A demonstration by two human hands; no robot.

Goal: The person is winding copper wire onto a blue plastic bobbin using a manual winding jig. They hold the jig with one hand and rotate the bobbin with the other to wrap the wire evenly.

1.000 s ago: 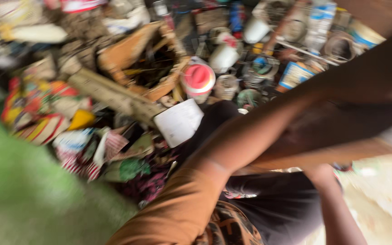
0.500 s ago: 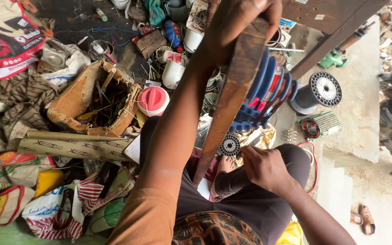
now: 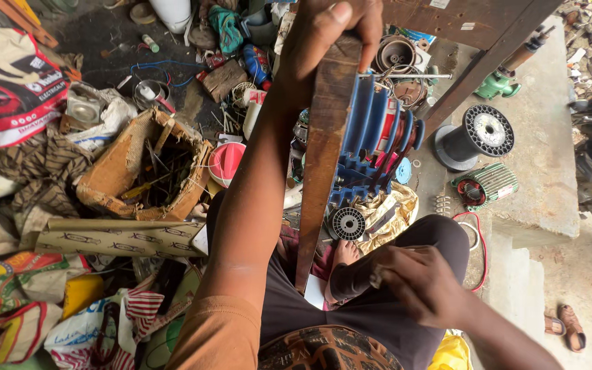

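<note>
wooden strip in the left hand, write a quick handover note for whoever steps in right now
Left hand: raised, fingers closed on the top end of the wooden strip, which hangs down to the lap.
Right hand: low by the knee, fingers pinched; what they pinch is too small to tell.
Nearby: blue stepped former just behind the strip, black spool on the concrete slab, torn cardboard box of scraps to the left.
Done or left: cannot be told.

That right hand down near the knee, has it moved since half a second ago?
Barely, as far as I can tell. The right hand still rests on the dark trousers by the knee, just below the small black spool, as before.
</note>
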